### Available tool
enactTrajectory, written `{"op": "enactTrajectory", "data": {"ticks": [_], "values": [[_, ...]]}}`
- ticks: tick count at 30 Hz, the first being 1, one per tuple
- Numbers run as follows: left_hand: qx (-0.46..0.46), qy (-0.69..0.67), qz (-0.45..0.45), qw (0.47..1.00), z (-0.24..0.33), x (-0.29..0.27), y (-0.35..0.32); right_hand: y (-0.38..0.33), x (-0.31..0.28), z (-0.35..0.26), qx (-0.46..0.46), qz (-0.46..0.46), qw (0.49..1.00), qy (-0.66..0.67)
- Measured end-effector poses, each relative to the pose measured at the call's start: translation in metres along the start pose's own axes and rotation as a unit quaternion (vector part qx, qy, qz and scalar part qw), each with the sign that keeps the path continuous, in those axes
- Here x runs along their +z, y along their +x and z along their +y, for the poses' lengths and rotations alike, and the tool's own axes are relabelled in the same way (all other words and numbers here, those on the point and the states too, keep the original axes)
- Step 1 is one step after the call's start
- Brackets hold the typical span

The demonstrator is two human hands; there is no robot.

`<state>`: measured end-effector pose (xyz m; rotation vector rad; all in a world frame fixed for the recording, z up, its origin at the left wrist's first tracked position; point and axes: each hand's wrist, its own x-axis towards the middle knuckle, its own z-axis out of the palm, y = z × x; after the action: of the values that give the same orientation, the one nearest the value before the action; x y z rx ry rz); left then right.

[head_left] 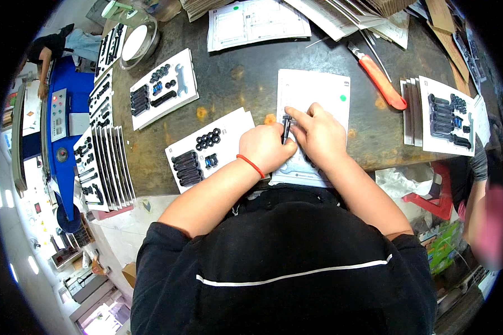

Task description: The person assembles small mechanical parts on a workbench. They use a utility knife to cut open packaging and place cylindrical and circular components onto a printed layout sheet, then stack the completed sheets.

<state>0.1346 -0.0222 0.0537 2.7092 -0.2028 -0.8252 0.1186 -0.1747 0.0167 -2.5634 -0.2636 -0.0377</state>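
I'm watching centre frame. Filled card (209, 149) sits just left of my left hand (267, 148), which is curled and pinching a black bolt (285, 129) upright over the white card (313, 106). My right hand (318, 134) pinches the same bolt from the other side. Risk, as I judge it: the bolt slips and rolls across the table (246, 75), or the card shifts under my wrists.

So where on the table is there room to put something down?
Bare table lies between the hardware card and the white card. More lies beside the red-handled cutter. The left edge is crowded with stacked cards.
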Motion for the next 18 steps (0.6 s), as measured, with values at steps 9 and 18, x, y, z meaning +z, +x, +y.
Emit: {"op": "enactTrajectory", "data": {"ticks": [9, 18], "values": [[0.020, -0.148, -0.004, 0.989, -0.007, 0.005, -0.004, -0.002, 0.006, 0.003, -0.003, 0.051, 0.999, 0.017], [0.193, -0.176, 0.074, 0.962, 0.008, -0.023, -0.042, 0.000, -0.003, 0.003, 0.012, 0.046, 0.997, 0.054]]}}
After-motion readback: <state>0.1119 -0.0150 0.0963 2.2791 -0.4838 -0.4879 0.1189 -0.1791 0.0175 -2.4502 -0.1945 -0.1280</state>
